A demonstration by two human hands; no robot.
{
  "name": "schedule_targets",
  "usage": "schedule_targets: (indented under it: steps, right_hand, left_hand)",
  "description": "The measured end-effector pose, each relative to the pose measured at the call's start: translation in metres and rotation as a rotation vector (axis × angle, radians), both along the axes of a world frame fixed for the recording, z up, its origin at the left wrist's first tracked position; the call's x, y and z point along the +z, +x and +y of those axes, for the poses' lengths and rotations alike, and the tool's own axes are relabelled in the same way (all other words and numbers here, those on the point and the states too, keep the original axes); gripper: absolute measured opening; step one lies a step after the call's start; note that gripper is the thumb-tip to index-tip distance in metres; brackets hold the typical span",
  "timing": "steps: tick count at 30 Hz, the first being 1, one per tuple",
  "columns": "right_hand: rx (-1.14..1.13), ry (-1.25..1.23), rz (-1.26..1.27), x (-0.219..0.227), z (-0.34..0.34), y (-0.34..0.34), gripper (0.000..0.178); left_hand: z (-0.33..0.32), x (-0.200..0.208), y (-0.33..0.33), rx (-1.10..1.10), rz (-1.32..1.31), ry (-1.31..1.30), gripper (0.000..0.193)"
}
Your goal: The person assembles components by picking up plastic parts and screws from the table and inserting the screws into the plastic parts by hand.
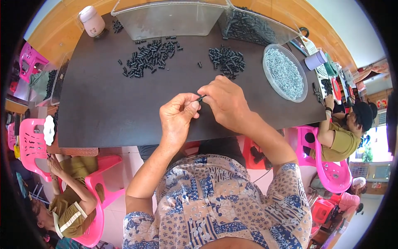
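Above the near part of the dark table, my left hand (pixel 179 114) and my right hand (pixel 224 101) meet, fingertips pinched around one small black plastic part (pixel 200 99). My fingers cover most of that part, so its shape cannot be made out fully. Beyond my hands lie two loose heaps of small black cylindrical parts: a wider heap (pixel 149 58) on the left and a smaller heap (pixel 227 61) on the right. A single black piece (pixel 200 64) rests between the heaps. To the right stands a round clear tub (pixel 307 85) full of small silvery metal pins or screws.
At the table's far edge stand a clear bin (pixel 170 25) and a second clear bin (pixel 253 31) holding black parts. A pale lidded cup (pixel 92 23) is at the far left, a lilac cup (pixel 315 60) at the right. Other people sit on pink chairs at both sides.
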State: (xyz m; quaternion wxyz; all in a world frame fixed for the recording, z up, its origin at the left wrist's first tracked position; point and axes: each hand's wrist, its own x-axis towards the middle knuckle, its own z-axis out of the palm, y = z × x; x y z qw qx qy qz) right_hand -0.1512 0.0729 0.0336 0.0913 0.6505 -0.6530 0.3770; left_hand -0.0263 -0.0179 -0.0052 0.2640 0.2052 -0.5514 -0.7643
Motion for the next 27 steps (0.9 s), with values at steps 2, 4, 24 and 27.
schedule_targets:
  steps: [2,4,24,27]
  right_hand:
    - [-0.008,0.002,-0.005,0.001,-0.002,0.003,0.016]
    - [-0.017,0.004,-0.010,0.001,-0.002,0.004,0.015]
    - [-0.072,0.035,-0.272,-0.012,0.002,0.004,0.017]
    - [-0.046,-0.081,-0.149,-0.015,-0.001,0.005,0.018]
  left_hand:
    - [0.004,-0.001,0.000,0.054,0.024,-0.033,0.009]
    - [0.005,-0.006,0.001,0.086,0.014,-0.098,0.008]
    - [-0.006,0.000,0.002,0.038,0.009,0.137,0.013]
    - [-0.002,0.004,0.001,0.060,0.019,0.118,0.016]
